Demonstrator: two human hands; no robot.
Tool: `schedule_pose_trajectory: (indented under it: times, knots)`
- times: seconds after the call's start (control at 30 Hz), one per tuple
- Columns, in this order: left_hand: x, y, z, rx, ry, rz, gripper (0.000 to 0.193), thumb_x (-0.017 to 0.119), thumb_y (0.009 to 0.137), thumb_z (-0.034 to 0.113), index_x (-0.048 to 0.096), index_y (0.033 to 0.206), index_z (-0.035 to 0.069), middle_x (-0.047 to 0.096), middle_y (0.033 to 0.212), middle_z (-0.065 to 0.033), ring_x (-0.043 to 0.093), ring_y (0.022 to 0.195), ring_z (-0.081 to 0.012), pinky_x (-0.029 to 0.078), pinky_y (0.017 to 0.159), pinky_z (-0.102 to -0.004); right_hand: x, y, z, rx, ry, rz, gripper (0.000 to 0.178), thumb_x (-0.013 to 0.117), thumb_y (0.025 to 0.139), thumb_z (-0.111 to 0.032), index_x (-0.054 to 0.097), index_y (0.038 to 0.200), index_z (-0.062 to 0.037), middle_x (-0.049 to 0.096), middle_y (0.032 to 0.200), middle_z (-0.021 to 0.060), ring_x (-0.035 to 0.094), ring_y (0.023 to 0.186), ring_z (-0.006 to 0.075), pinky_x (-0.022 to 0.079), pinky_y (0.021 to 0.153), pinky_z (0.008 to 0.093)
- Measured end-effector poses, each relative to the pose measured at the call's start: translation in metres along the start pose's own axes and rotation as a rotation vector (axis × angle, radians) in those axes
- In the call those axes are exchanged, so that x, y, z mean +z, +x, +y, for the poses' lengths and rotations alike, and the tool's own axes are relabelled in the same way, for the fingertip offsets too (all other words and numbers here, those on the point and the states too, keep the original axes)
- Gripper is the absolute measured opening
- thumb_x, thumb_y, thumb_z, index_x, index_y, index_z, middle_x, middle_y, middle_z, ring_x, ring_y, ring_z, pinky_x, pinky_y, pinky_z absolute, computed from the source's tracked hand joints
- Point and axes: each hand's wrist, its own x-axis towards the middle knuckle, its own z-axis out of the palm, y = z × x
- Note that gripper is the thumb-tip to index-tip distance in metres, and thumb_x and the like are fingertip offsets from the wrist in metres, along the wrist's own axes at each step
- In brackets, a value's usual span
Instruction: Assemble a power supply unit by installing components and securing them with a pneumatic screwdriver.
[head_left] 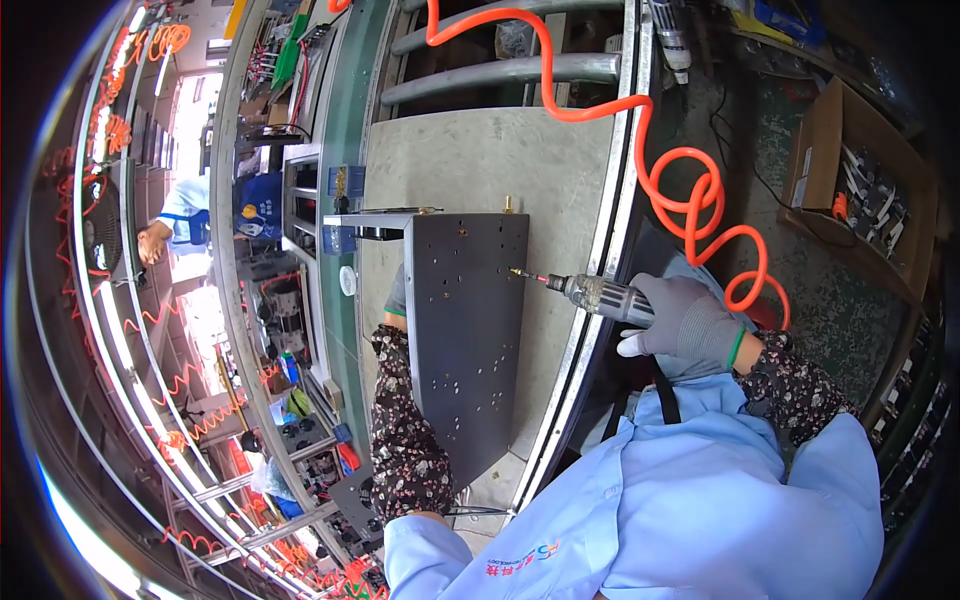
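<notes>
Nearest, along the lower edge, a light-blue work shirt (720, 500), with small red and blue lettering (520, 560) on the chest, turned sideways to the view. On both forearms, dark flowered sleeve covers (410, 450). On the near side, gloved in grey with a green cuff edge, the right hand (688, 318), clamped around a power screwdriver (605, 298). At the end of the slim bit, a small brass-coloured screw (515, 271), against the face of a dark grey metal housing (460, 350). Across that face, many small holes; under the housing, a pale work surface (470, 155). Mostly hidden behind the housing, the left hand (396, 295), with just a strip of grey glove in sight; impossible to tell whether gripping or merely resting. Past the housing's bent edge, a small blue bin (345, 181), with brass-coloured bits inside. Looping down from the upper edge, an orange coiled hose (648, 180), with the lower end lost behind the right hand. Farther off to the right, a cardboard box (818, 150) of cables, with a pale label too small to read. At the top, a second power tool (670, 40), cut off by the frame. Far left, a co-worker (187, 205), partly hidden, beside dark-blue cloth (260, 205) with pale lettering and a yellow mark.
</notes>
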Motion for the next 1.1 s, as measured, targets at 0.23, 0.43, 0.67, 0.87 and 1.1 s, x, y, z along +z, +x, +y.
schedule_pose_trajectory:
  times: [0.23, 0.43, 0.67, 0.87, 1.1]
  knots:
    - [-0.002, 0.011, 0.011, -0.012, -0.046, -0.018, 0.042, 0.053, 0.089, 0.038, 0.06, 0.109, 0.002, 0.063, 0.096, -0.0034, 0.059, 0.085, -0.0117, 0.048, 0.073, -0.0253, 0.0, -0.001, -0.001, 0.011, 0.003, 0.001, 0.059, 0.074, 0.064, -0.044, 0.054, 0.101, -0.0028, 0.062, 0.088, 0.0155, 0.062, 0.086, 0.0311, 0.046, 0.078, 0.0408]
    - [-0.01, 0.012, 0.015, -0.024, -0.102, -0.003, 0.041, 0.053, 0.089, 0.037, 0.06, 0.108, 0.002, 0.063, 0.095, -0.0032, 0.059, 0.084, -0.0115, 0.048, 0.072, -0.0251, 0.002, 0.004, -0.002, -0.01, -0.008, 0.01, 0.061, 0.074, 0.064, -0.044, 0.054, 0.105, -0.0035, 0.062, 0.09, 0.015, 0.062, 0.087, 0.0316, 0.046, 0.077, 0.041]
    - [-0.012, 0.005, 0.01, -0.04, -0.173, 0.009, 0.039, 0.052, 0.09, 0.037, 0.06, 0.107, 0.002, 0.063, 0.094, -0.0029, 0.06, 0.083, -0.0113, 0.048, 0.071, -0.0248, 0.004, 0.005, -0.005, -0.058, -0.025, 0.049, 0.061, 0.073, 0.065, -0.044, 0.054, 0.107, -0.0041, 0.063, 0.091, 0.0158, 0.062, 0.088, 0.0319, 0.047, 0.078, 0.0421]
    - [-0.017, 0.015, 0.009, -0.055, -0.237, 0.02, 0.038, 0.051, 0.09, 0.036, 0.061, 0.106, 0.003, 0.064, 0.093, -0.0027, 0.06, 0.082, -0.0111, 0.049, 0.07, -0.0246, 0.004, 0.003, -0.008, -0.08, -0.099, 0.098, 0.055, 0.072, 0.067, -0.039, 0.054, 0.104, -0.0027, 0.063, 0.088, 0.0155, 0.063, 0.086, 0.0323, 0.049, 0.076, 0.0422]
    - [-0.023, 0.019, 0.001, -0.033, -0.186, -0.003, 0.033, 0.048, 0.091, 0.031, 0.062, 0.104, 0.004, 0.064, 0.089, -0.0021, 0.06, 0.077, -0.0106, 0.049, 0.067, -0.0234, -0.002, 0.002, -0.017, -0.065, -0.23, 0.042, 0.06, 0.073, 0.068, -0.043, 0.052, 0.105, -0.0007, 0.063, 0.086, 0.0178, 0.063, 0.084, 0.0327, 0.048, 0.076, 0.0428]
